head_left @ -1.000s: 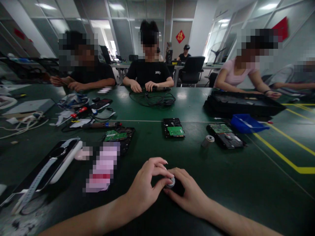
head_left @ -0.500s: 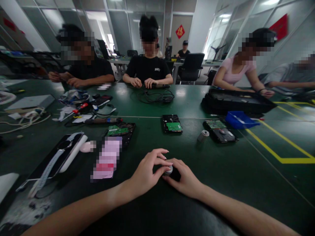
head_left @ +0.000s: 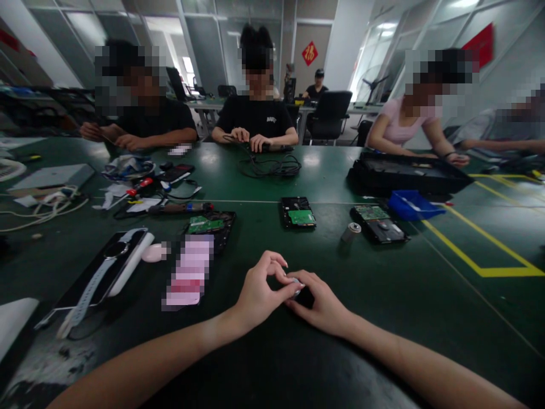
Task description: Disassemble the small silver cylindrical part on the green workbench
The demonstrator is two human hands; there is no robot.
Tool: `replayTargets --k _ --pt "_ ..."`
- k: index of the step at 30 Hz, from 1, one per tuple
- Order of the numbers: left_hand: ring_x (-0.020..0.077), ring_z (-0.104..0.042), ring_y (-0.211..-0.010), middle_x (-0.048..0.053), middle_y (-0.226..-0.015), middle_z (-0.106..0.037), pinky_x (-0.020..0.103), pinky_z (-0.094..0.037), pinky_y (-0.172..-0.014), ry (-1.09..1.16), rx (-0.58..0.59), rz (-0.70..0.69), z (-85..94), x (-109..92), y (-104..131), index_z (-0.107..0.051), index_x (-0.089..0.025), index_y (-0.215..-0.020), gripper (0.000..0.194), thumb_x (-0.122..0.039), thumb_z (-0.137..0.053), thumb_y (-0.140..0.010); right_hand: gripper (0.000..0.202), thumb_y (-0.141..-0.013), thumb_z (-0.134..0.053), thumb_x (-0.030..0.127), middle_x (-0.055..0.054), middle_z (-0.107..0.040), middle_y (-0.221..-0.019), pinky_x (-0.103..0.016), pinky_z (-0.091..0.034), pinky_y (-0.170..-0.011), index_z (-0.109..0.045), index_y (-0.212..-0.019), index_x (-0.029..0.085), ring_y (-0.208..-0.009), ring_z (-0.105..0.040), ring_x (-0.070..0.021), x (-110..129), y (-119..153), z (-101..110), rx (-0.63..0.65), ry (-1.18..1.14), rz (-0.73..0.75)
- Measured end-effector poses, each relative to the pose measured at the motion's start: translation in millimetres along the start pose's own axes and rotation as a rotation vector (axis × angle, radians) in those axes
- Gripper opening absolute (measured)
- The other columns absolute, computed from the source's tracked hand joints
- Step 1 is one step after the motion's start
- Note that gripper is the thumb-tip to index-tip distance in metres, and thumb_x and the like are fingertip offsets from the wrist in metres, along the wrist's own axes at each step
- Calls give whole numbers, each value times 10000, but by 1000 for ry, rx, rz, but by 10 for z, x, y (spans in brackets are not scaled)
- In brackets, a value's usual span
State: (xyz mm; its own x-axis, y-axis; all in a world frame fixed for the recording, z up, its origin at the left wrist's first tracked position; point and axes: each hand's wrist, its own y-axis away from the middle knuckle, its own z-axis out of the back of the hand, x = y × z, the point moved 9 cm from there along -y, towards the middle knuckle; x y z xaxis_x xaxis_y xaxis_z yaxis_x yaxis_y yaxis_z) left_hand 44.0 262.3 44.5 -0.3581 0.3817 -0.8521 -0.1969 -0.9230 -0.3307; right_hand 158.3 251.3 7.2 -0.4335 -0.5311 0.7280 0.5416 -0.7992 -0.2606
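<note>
At the front middle of the green table (head_left: 264, 227), a small silvery round piece (head_left: 296, 288) is partly hidden between my fingers. My left hand (head_left: 263, 285) pinches its top with thumb and fingertips. Around its right side my right hand (head_left: 321, 301) is curled, thumb low and fingers above. Beyond the hands lies a hard drive with a green board (head_left: 299, 213). To its right stands a metal cylinder (head_left: 351, 232), tilted in view, beside another drive (head_left: 381, 223). At the left, a third drive (head_left: 210, 227) lies partly behind a pink packet (head_left: 191, 270).
A watch (head_left: 116, 249) rests on a dark flat device at the left, near a pink oval item (head_left: 154, 253). Farther back are an electric screwdriver (head_left: 181, 208), a cable coil (head_left: 272, 166), a blue tray (head_left: 413, 205) and a black case (head_left: 409, 173). Several people sit across the table.
The fingers of my left hand have curled closer together over the small piece, covering more of it. Across the table, a person's hand has lifted part of the black cable.
</note>
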Motion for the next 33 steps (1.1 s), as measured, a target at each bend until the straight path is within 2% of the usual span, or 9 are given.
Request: replayTargets --k 6,13,19,26,30,33 --pt "165 -635 -854 37 -938 -608 298 -511 -783 3 26 -91 -9 8 -5 -634 -169 -731 81 -200 -708 -743 415 -785 -633 180 -68 -622 -1110 -367 -459 -894 -525 -1184 217 -1025 -579 -208 -10 -22 -3 10 -6 -5" --pt "170 -657 -828 39 -874 -657 309 -521 -793 37 52 -131 -62 61 4 -627 -172 -854 118 -167 -665 -742 342 -774 -594 153 -74 -626 -1067 -368 -466 -866 -535 -1105 211 -992 -590 -216 -50 -26 -37 16 14 13" --pt "168 -671 -824 36 -877 -668 298 -520 -793 50 68 -79 -70 79 0 -596 -176 -840 117 -189 -670 -751 340 -794 -597 174 -83 -618 -1091 -378 -467 -875 -532 -1126 208 -1007 -586 -223 -57 -18 -37 32 9 16" --pt "148 -693 -744 -17 -752 -668 266 -534 -733 134 48 -43 -73 55 15 -480 -183 -875 239 -189 -687 -756 356 -820 -645 240 -76 -634 -1082 -388 -471 -876 -539 -1156 196 -987 -597 -217 -43 -18 -10 6 28 1" --pt "140 -683 -768 0 -836 -660 275 -532 -768 26 19 -88 -17 -58 50 -535 -165 -854 197 -199 -704 -757 365 -815 -665 282 -69 -640 -1090 -376 -472 -893 -555 -1151 195 -999 -612 -215 9 -11 4 -21 15 9" --pt "156 -678 -830 8 -929 -643 303 -520 -830 -106 63 -124 21 -287 231 -609 -139 -797 107 -218 -677 -774 365 -820 -654 318 -62 -645 -1085 -353 -469 -892 -565 -1143 171 -989 -621 -215 157 107 -13 -16 2 -1"
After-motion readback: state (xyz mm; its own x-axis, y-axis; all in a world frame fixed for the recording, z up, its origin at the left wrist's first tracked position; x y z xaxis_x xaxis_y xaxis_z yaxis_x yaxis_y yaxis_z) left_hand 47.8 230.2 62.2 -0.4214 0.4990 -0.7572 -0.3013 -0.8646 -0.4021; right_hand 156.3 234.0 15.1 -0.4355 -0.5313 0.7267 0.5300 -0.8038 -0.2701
